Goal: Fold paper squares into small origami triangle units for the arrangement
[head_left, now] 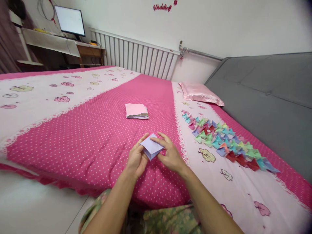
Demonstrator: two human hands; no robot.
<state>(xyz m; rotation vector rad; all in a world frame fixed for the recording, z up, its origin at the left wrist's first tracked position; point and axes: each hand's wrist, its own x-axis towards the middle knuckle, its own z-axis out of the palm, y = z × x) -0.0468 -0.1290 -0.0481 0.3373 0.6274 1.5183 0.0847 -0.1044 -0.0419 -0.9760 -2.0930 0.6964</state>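
Observation:
A pale lilac folded paper [151, 147] lies on the pink dotted bedspread [97, 130] near the bed's front edge. My left hand [136, 159] pinches its left corner with curled fingers. My right hand [169, 152] presses on its right side, forefinger stretched across the top fold. Farther back lies a stack of coloured paper squares [136, 111], pink sheet on top. To the right, several folded paper shapes [226, 143] in red, green, blue and purple sit in rows.
A pink satin pillow [200, 93] lies by the grey padded headboard [268, 100]. A white radiator [136, 55] lines the far wall. A monitor [70, 21] stands on a desk at far left. My floral-clad lap [165, 221] is below the bed's edge.

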